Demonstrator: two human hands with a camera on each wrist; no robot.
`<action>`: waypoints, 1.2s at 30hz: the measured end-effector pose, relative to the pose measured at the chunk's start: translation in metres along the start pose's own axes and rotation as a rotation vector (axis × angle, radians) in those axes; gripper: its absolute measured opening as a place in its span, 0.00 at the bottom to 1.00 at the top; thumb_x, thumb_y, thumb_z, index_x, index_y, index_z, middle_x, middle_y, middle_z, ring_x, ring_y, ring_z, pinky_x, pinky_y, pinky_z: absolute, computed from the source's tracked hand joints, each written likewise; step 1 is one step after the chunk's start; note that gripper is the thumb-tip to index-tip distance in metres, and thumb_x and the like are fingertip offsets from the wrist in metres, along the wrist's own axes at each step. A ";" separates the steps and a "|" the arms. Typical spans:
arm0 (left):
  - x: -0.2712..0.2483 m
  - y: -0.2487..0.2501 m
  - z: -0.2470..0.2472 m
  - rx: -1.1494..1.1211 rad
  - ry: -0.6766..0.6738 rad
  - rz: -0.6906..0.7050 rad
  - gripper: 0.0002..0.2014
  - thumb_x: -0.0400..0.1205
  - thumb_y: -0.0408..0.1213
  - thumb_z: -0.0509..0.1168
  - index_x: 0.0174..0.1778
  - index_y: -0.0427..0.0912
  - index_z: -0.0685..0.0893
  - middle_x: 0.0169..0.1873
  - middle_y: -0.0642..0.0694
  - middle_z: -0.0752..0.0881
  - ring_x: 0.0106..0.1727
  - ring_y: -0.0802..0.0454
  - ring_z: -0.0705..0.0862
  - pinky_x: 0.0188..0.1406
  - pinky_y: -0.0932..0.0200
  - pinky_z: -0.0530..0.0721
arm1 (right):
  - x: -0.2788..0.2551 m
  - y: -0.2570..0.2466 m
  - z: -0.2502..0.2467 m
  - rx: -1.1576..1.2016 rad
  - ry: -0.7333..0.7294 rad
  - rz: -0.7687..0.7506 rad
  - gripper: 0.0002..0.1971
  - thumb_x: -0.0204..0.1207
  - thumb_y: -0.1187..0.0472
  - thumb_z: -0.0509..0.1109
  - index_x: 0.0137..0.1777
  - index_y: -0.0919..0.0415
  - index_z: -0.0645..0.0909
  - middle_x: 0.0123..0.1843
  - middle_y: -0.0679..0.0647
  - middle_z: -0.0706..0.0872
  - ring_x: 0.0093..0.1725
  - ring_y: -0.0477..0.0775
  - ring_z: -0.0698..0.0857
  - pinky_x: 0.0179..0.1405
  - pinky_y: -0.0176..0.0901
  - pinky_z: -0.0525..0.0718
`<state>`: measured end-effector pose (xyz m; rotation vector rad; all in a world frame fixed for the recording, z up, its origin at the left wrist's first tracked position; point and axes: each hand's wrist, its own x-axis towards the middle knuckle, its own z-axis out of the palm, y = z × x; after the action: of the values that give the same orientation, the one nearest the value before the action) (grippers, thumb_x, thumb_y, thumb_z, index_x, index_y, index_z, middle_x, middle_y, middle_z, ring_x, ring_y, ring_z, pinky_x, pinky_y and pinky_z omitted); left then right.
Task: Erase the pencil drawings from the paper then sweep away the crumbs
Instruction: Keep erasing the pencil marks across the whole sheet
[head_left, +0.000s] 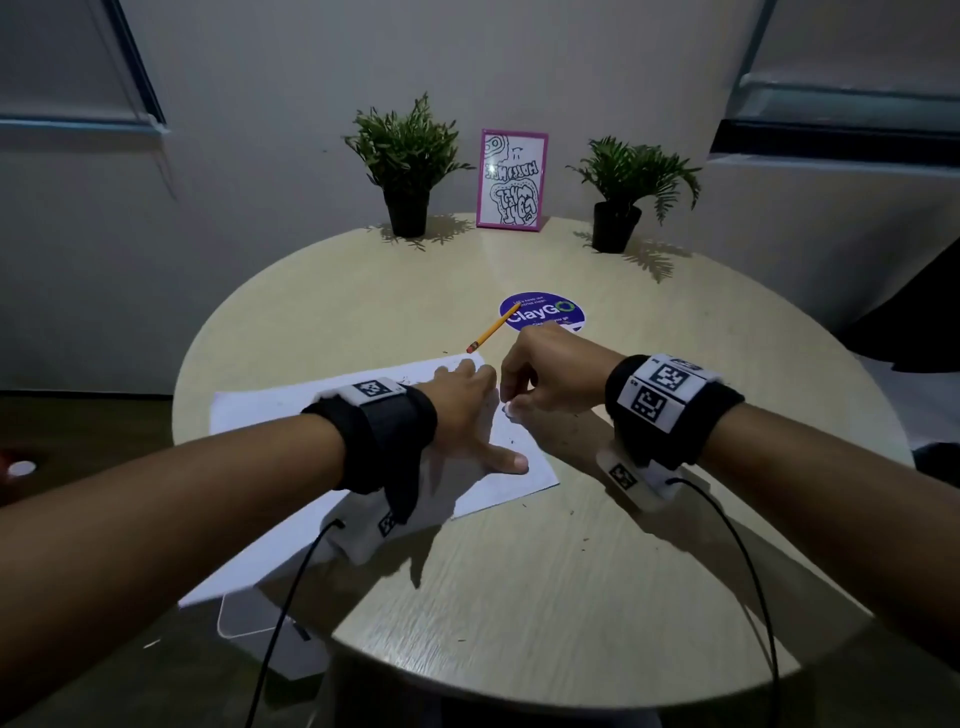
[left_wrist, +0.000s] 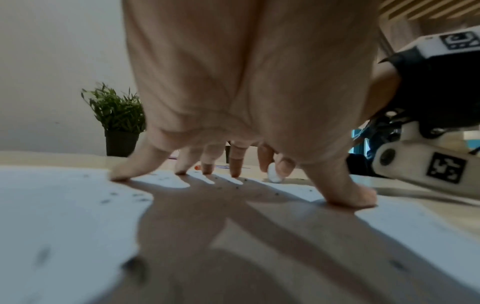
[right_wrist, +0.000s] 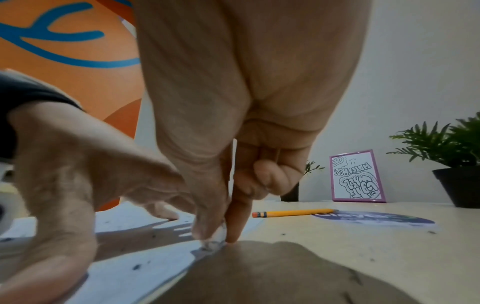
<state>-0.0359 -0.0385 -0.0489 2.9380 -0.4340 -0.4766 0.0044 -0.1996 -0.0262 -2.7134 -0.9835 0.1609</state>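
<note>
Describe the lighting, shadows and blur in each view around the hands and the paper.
Head view: dim room; the left hand and right hand cast soft shadows on the table, whose rim bows with wide-angle distortion. Left wrist view: spread fingers throw a sharp shadow across the paper, with a blurred foreground. Right wrist view: the eraser is smeared; the pencil is crisper.

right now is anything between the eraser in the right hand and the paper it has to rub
Nothing visible. The right hand pinches the small white eraser with its tip down on the white paper sheet near the right edge. The left hand presses flat beside it, not under it.
</note>
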 end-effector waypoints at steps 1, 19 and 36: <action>-0.001 -0.002 -0.002 -0.009 -0.012 0.020 0.46 0.66 0.70 0.74 0.72 0.48 0.68 0.62 0.50 0.72 0.66 0.46 0.73 0.63 0.45 0.77 | 0.000 0.001 0.001 0.003 -0.001 -0.005 0.05 0.69 0.60 0.84 0.43 0.57 0.92 0.33 0.44 0.88 0.31 0.36 0.82 0.30 0.23 0.69; 0.002 0.002 -0.006 0.049 -0.124 0.108 0.51 0.69 0.70 0.72 0.82 0.51 0.59 0.78 0.47 0.64 0.81 0.44 0.61 0.78 0.38 0.69 | -0.011 -0.009 -0.001 -0.023 -0.084 -0.119 0.05 0.70 0.61 0.83 0.43 0.60 0.93 0.26 0.37 0.80 0.29 0.29 0.80 0.29 0.22 0.73; 0.005 -0.004 -0.001 0.136 -0.179 0.098 0.63 0.65 0.79 0.66 0.88 0.53 0.42 0.87 0.55 0.46 0.88 0.46 0.45 0.83 0.33 0.58 | -0.009 -0.013 -0.007 -0.087 -0.092 -0.124 0.04 0.72 0.61 0.82 0.41 0.62 0.91 0.24 0.37 0.78 0.29 0.29 0.80 0.27 0.22 0.71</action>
<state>-0.0302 -0.0361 -0.0495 2.9957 -0.6524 -0.7270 -0.0093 -0.1969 -0.0152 -2.7335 -1.2074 0.2268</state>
